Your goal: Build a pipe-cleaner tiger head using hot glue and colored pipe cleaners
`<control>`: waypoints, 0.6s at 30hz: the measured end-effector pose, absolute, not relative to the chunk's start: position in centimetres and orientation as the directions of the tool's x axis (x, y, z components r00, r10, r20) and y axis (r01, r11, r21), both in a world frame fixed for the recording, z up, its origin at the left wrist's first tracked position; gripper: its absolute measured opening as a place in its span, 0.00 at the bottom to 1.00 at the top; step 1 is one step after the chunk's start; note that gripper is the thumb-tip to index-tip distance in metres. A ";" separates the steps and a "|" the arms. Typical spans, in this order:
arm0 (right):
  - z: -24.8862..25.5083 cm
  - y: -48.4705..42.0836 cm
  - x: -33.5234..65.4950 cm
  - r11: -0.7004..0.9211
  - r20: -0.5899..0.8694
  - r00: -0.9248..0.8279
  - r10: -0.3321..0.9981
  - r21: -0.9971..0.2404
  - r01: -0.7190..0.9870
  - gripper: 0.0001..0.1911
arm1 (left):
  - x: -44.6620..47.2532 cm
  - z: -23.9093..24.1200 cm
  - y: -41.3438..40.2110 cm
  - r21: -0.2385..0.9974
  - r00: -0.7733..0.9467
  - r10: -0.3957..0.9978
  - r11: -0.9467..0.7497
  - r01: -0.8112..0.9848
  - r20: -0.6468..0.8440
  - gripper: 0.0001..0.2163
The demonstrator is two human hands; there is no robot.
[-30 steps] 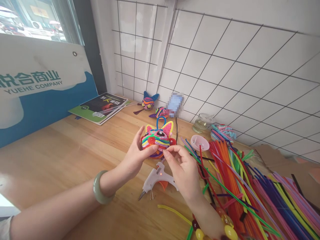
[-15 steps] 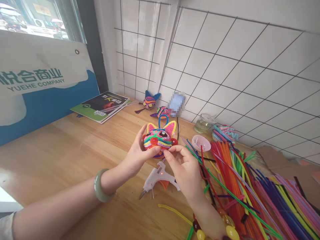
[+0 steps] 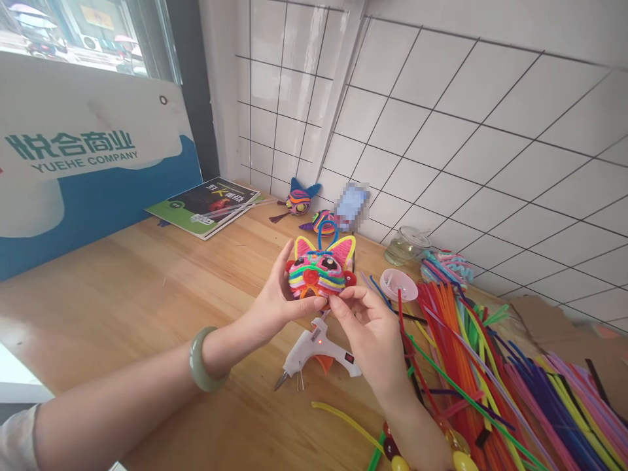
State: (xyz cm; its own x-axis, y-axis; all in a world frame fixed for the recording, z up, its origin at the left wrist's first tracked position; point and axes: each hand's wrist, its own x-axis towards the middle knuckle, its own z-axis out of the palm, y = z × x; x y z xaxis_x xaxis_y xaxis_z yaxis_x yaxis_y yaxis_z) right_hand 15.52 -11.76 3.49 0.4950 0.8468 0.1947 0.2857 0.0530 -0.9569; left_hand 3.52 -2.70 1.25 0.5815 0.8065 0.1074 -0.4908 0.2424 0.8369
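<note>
Both hands hold a colourful pipe-cleaner animal head above the table. It has pink ears edged in yellow, dark eyes, a red nose, striped cheeks and a blue loop on top. My left hand is closed around its left side, thumb along the lower edge. With thumb and forefinger, my right hand pinches the lower right edge; whether a small piece sits between those fingertips is hidden. Just below the hands, a white glue gun with a lit red light rests on its wire stand, nozzle towards the lower left.
Bundles of pipe cleaners cover the right side, near a pink bowl and a glass jar. Two finished-looking animal heads, one blue-eared, stand by the grid wall beside a blurred phone. Booklets lie back left.
The whole view has shifted slightly. The animal head now tips a little further back, showing more orange underneath its nose. Both hands keep their hold on it.
</note>
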 end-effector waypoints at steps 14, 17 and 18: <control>3.3 -11.7 15.3 0.031 0.191 0.497 0.846 -0.950 0.312 0.13 | 3.3 1.0 -2.6 0.857 0.560 0.817 0.187 -0.480 0.136 0.46; 3.1 -11.7 15.3 0.020 0.178 0.496 0.850 -0.952 0.307 0.13 | 3.3 1.1 -2.6 0.859 0.555 0.822 0.187 -0.476 0.129 0.47; 3.0 -11.7 15.3 0.016 0.174 0.496 0.851 -0.951 0.307 0.13 | 3.3 1.1 -2.6 0.858 0.553 0.823 0.187 -0.477 0.128 0.47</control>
